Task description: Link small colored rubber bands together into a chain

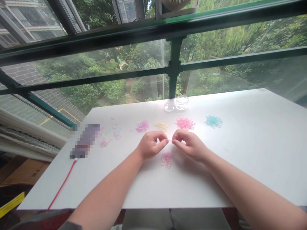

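Head view: pinches thin pink strand [170,140] between left hand [153,145] and right hand [189,145], with fingers [164,134] closed against thumbs [162,145] on both sides and only a short span exposed. Holds it over white counter [251,137], beyond small pink heap [166,159] and short of larger pink pile [184,123].

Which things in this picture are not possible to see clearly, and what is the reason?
All in the head view:
- Thin pink piece: very small; the left hand and right hand cover its ends.
- Dark object at left on the table: coarse squares blur its details.
- Round thing: the picture's top edge cuts it off.
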`<state>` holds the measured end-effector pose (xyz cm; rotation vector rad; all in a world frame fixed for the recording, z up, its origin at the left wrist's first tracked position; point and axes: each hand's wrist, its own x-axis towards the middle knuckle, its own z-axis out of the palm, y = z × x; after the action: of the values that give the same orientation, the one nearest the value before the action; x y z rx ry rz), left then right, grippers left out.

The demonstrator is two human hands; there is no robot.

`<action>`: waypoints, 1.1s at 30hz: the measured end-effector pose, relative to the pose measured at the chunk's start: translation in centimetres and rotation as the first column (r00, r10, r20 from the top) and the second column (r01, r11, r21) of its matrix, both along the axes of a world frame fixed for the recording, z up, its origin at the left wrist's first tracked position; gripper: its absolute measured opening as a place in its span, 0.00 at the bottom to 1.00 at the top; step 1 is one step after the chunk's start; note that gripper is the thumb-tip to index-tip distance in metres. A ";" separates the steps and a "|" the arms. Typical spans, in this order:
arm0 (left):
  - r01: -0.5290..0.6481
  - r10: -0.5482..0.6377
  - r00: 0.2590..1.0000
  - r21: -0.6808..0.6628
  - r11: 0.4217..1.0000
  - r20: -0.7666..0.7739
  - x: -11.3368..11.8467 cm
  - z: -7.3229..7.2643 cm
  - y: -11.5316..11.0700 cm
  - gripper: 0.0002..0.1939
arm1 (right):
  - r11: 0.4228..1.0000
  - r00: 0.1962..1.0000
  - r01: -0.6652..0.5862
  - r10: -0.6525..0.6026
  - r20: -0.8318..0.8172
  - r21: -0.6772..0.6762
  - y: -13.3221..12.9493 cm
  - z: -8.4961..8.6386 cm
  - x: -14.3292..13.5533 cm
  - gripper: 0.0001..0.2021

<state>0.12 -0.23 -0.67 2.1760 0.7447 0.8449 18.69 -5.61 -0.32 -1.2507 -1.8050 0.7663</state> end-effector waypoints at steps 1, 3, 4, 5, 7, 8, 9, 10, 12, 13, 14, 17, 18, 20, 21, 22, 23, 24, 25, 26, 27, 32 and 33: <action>0.010 -0.010 1.000 0.010 1.000 -0.007 0.0 0.0 0.1 0.07 | 1.000 1.000 0.001 -0.001 -0.002 0.001 0.0 0.0 0.0 0.04; 0.029 -0.028 0.999 0.026 0.999 -0.019 0.0 -0.1 0.1 0.07 | 1.000 1.000 0.006 -0.006 -0.003 0.005 0.0 0.0 -0.1 0.04; 0.037 -0.036 0.999 0.032 0.999 -0.025 0.1 -0.1 0.2 0.07 | 1.000 1.000 0.011 -0.011 -0.002 0.007 0.0 0.0 -0.2 0.04; 0.045 -0.044 0.999 0.035 0.998 -0.031 0.1 -0.1 0.2 0.07 | 1.000 1.000 0.017 -0.017 0.000 0.012 0.0 -0.1 -0.3 0.04; 0.064 -0.063 0.997 0.035 0.997 -0.042 0.2 0.0 0.1 0.06 | 0.999 0.999 0.035 -0.035 0.007 0.027 0.1 -0.1 -0.5 0.04; 0.075 -0.074 0.996 0.031 0.997 -0.046 0.3 0.1 0.1 0.06 | 0.998 0.999 0.050 -0.050 0.012 0.037 0.2 -0.1 -0.5 0.04; 0.086 -0.085 0.995 0.028 0.996 -0.048 0.3 0.2 0.0 0.06 | 0.997 0.997 0.070 -0.071 0.016 0.046 0.3 -0.1 -0.4 0.04; 0.097 -0.096 0.994 0.023 0.995 -0.048 0.3 0.3 0.0 0.06 | 0.994 0.995 0.099 -0.100 0.019 0.051 0.4 -0.2 -0.3 0.04; 0.117 -0.116 0.992 0.010 0.993 -0.047 0.2 0.6 -0.2 0.05 | 0.982 0.983 0.181 -0.182 0.020 0.052 0.6 -0.2 0.2 0.04; 0.124 -0.124 0.991 0.004 0.992 -0.045 0.2 0.7 -0.3 0.05 | 0.973 0.974 0.225 -0.226 0.020 0.048 0.7 -0.2 0.4 0.04; 0.129 -0.128 0.991 -0.001 0.992 -0.045 0.2 0.8 -0.3 0.05 | 0.964 0.964 0.263 -0.264 0.022 0.045 0.7 -0.2 0.6 0.05; 0.114 -0.114 0.992 -0.009 0.993 -0.049 0.2 0.6 -0.3 0.05 | 0.965 0.965 0.259 -0.261 0.039 0.045 0.7 -0.3 0.7 0.05; 0.096 -0.096 0.994 -0.010 0.995 -0.049 0.3 0.4 -0.3 0.05 | 0.975 0.975 0.215 -0.217 0.047 0.050 0.7 -0.4 0.5 0.05; 0.043 -0.043 0.998 -0.011 0.999 -0.041 0.4 0.1 -0.2 0.05 | 0.991 0.991 0.112 -0.116 0.061 0.068 0.5 -0.5 0.1 0.04; 0.012 -0.012 0.999 -0.012 1.000 -0.031 0.4 -0.1 -0.1 0.05 | 0.994 0.994 0.075 -0.080 0.067 0.078 0.4 -0.6 -0.1 0.04; -0.018 0.018 1.000 -0.012 1.000 -0.019 0.5 -0.2 -0.1 0.06 | 0.995 0.996 0.051 -0.057 0.073 0.086 0.3 -0.7 -0.2 0.04; -0.043 0.043 0.999 -0.012 0.999 -0.008 0.5 -0.2 -0.1 0.06 | 0.995 0.996 0.038 -0.045 0.077 0.092 0.3 -0.7 -0.3 0.04; -0.062 0.062 0.998 -0.014 0.998 0.002 0.5 -0.2 -0.1 0.06 | 0.995 0.996 0.030 -0.038 0.079 0.094 0.2 -0.8 -0.4 0.04; -0.076 0.076 0.997 -0.016 0.997 0.008 0.5 -0.2 -0.1 0.05 | 0.995 0.996 0.023 -0.031 0.081 0.095 0.2 -0.8 -0.4 0.04; -0.083 0.083 0.996 -0.020 0.996 0.010 0.6 -0.2 -0.2 0.05 | 0.995 0.996 0.014 -0.022 0.082 0.094 0.2 -0.8 -0.3 0.04; -0.084 0.084 0.996 -0.027 0.996 0.007 0.6 -0.1 -0.2 0.05 | 0.996 0.997 0.007 -0.015 0.081 0.094 0.2 -0.9 -0.3 0.03; -0.027 0.026 0.999 -0.046 0.999 -0.023 0.7 0.1 -0.5 0.09 | 0.995 0.996 -0.001 -0.007 0.086 0.101 0.2 -1.0 -0.2 0.04; -0.021 0.020 1.000 -0.046 0.999 -0.024 0.7 0.1 -0.6 0.10 | 0.995 0.996 0.000 -0.009 0.091 0.100 0.3 -1.0 -0.1 0.04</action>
<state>0.83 -0.78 -0.59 2.1438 0.7921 0.8056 18.54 -5.34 -1.35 -1.2413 -1.8894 0.6167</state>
